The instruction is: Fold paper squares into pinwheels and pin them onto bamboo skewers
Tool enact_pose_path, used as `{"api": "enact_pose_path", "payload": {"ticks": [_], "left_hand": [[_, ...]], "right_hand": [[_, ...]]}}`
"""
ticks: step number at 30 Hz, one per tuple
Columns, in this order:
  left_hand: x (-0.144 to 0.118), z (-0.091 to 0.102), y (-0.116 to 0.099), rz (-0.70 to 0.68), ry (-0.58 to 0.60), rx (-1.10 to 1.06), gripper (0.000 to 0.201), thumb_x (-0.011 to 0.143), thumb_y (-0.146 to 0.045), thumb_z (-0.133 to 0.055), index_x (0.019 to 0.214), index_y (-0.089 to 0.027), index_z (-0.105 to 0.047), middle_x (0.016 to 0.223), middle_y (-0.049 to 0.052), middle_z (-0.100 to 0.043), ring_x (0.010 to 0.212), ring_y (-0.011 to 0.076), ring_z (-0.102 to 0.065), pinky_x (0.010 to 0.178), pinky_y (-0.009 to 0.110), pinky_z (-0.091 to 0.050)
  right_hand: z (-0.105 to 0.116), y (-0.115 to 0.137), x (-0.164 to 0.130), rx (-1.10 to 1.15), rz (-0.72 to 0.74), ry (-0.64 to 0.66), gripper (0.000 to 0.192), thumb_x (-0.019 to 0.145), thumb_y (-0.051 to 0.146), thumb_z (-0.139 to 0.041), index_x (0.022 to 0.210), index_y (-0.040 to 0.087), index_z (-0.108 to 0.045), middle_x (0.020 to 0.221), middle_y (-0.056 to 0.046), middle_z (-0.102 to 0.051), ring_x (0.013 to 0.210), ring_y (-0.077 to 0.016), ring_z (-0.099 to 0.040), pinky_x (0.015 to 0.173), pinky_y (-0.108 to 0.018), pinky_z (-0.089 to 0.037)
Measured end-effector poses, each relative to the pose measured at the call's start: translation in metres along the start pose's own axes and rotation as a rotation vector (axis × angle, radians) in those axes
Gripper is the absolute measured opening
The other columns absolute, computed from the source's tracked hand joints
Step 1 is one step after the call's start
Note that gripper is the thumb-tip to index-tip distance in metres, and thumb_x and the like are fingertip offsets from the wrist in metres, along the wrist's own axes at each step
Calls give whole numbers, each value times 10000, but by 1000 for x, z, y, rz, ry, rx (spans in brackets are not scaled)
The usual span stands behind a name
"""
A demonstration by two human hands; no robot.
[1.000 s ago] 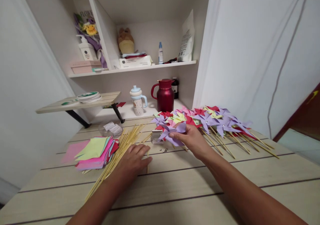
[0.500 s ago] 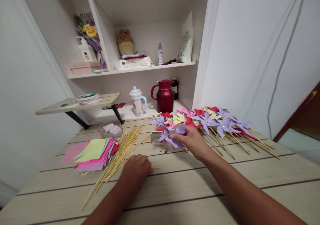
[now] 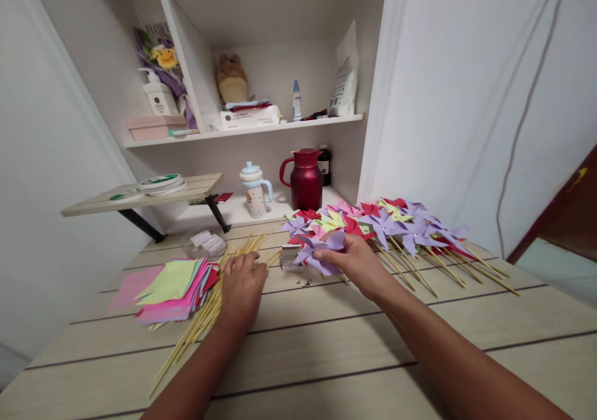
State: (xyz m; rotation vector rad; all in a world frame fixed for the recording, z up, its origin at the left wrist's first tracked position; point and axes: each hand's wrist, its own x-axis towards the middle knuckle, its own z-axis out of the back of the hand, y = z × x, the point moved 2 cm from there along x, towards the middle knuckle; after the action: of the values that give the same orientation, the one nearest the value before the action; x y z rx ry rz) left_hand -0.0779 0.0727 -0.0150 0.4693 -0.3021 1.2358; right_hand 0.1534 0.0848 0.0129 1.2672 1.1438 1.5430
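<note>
My right hand [image 3: 357, 261] pinches a purple paper pinwheel [image 3: 321, 253] between thumb and fingers. The pinwheel is held in front of a small clear box [image 3: 290, 257], with a few tiny metal pins [image 3: 305, 283] on the table just below. On the left, my left hand [image 3: 243, 286] rests over the bundle of wooden sticks [image 3: 200, 323], its fingers slightly bent and apart. Its palm side is hidden, and no stick can be seen gripped in it. Left of the bundle lies a stack of coloured paper sheets [image 3: 175, 289].
Many finished pinwheels on sticks [image 3: 401, 227] lie at the back right. A clear packet with white labels [image 3: 208, 244] sits behind the paper. Farther back stand a cup [image 3: 255, 193], a red jug [image 3: 306, 180] and a small raised shelf [image 3: 196, 188] on black legs.
My left hand has moved left and away from me onto the stick bundle, its fingers loosening. The stick end that stuck out beside it no longer shows. My right hand stays put with the pinwheel.
</note>
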Motion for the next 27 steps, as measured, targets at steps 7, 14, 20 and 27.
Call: {"api": "enact_pose_path", "payload": {"ticks": [7, 14, 20, 27], "left_hand": [[17, -16, -1, 56, 14, -26, 157, 851, -264, -613, 847, -180, -745, 1221, 133, -615, 1139, 314, -515, 980, 505, -348], [11, -14, -1, 66, 4, -29, 220, 864, -173, -537, 817, -184, -751, 1224, 128, -638, 1161, 316, -519, 1001, 516, -342], [-8, 2, -3, 38, 32, 17, 221, 824, -127, -545, 763, -171, -753, 1276, 129, -632, 1243, 339, -478, 1058, 560, -283], [-46, 27, -11, -6, 167, 48, 190, 800, -147, -595, 700, -180, -753, 1278, 124, -632, 1234, 346, -491, 1035, 581, -295]], "right_hand": [[1, 3, 0, 26, -4, -6, 152, 706, 310, -736, 722, 200, -632, 685, 18, -644, 604, -147, -560, 595, -265, -419], [3, -4, 2, 3, -44, -34, 150, 716, 305, -732, 787, 188, -671, 716, -7, -674, 623, -156, -587, 600, -264, -429], [3, -2, 2, 12, -27, -24, 156, 714, 317, -734, 779, 191, -669, 725, -6, -675, 627, -157, -591, 609, -272, -445], [2, 2, 0, 11, -1, -22, 155, 705, 310, -739, 734, 189, -648, 692, 0, -659, 605, -151, -575, 600, -273, -435]]}}
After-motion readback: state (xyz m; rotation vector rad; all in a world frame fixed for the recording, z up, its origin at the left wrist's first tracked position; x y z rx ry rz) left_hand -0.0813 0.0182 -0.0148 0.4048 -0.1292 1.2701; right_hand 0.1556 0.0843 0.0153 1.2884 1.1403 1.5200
